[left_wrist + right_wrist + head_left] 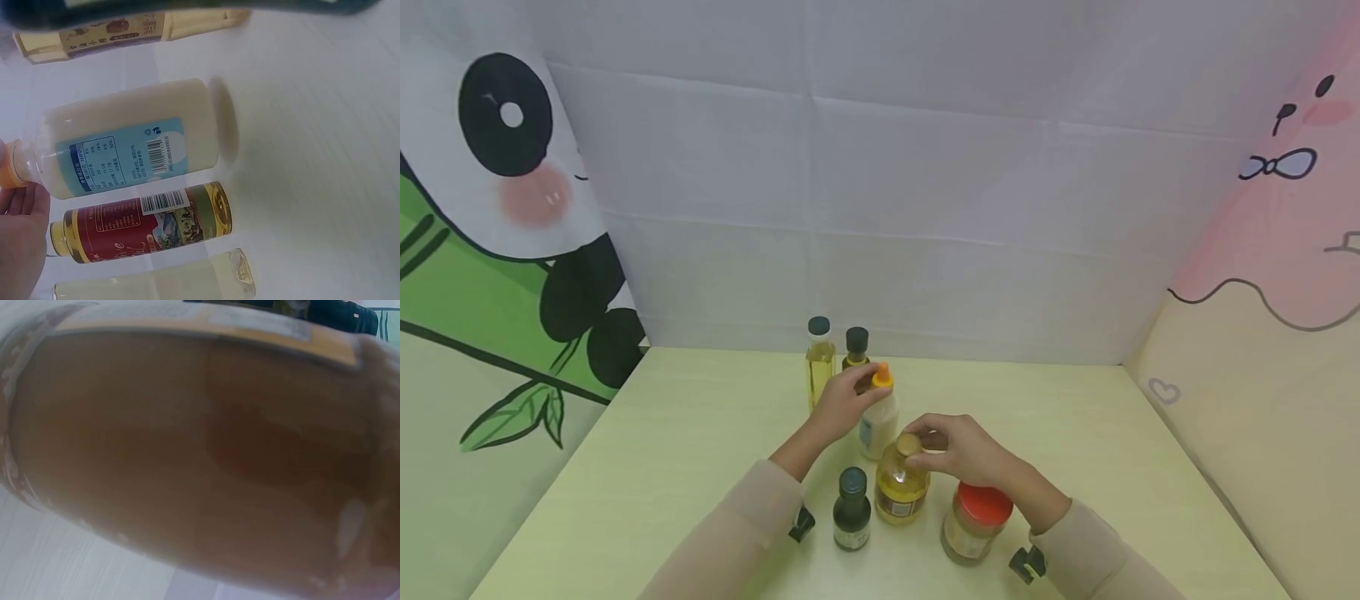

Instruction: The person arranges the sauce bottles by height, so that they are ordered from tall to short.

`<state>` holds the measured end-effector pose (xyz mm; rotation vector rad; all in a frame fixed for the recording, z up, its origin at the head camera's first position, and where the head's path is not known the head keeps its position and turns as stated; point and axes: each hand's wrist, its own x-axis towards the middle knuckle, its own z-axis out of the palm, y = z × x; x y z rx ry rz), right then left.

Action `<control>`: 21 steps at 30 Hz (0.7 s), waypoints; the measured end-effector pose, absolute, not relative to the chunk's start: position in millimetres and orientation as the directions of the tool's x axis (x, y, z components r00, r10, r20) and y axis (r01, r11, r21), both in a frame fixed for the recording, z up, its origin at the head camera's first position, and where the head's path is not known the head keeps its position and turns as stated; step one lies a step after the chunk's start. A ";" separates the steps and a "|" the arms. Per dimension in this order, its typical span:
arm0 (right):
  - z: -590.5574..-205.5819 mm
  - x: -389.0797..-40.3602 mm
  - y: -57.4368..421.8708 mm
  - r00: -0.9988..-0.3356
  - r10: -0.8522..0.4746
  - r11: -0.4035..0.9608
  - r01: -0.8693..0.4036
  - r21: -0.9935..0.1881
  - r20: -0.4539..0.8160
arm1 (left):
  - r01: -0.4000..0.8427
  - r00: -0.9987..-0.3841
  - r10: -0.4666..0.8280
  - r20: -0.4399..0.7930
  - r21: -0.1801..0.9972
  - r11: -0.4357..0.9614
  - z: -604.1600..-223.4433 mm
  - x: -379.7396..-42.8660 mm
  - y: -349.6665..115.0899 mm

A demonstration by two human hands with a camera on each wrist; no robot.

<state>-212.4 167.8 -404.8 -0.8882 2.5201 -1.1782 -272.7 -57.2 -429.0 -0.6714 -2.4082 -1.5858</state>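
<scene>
My left hand (842, 404) grips the orange-and-yellow cap of a creamy-white squeeze bottle (878, 429), which stands upright. In the left wrist view the fingers wrap that cap, and a blue label (125, 159) shows on the bottle. Nearer to me, the right hand (966, 450) pinches the gold cap of a round bottle of yellow liquid (901, 487) between thumb and fingers. A jar with a red lid (985, 504) stands below the right wrist; its brown side (187, 456) fills most of the right wrist view and hides that hand.
Behind the left hand stand a tall clear oil bottle (820, 367) and a dark-capped bottle (857, 342), whose red label (119, 228) shows in the left wrist view. A small dark sauce bottle (852, 517) stands at the front. A cloth wall backs the pale table (1037, 400).
</scene>
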 end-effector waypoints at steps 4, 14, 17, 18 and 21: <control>-403.9 -212.0 167.7 -0.792 -0.608 0.493 -0.430 -0.756 0.055 | 0.464 -0.881 0.272 0.386 0.813 0.351 -429.5 -276.8 -55.8; -402.6 -211.8 167.7 -0.788 -0.612 0.471 -0.430 -0.770 0.066 | 0.456 -0.885 0.286 0.367 0.805 0.380 -430.0 -283.6 -50.9; -402.9 -212.3 168.2 -0.786 -0.614 0.465 -0.433 -0.772 0.071 | 0.463 -0.880 0.295 0.372 0.810 0.360 -429.2 -285.1 -48.7; -402.8 -212.5 168.3 -0.785 -0.615 0.463 -0.436 -0.771 0.074 | 0.466 -0.878 0.297 0.375 0.811 0.354 -429.2 -285.7 -47.9; -402.9 -212.6 168.5 -0.785 -0.615 0.464 -0.439 -0.770 0.077 | 0.460 -0.881 0.292 0.372 0.816 0.349 -428.3 -287.2 -45.7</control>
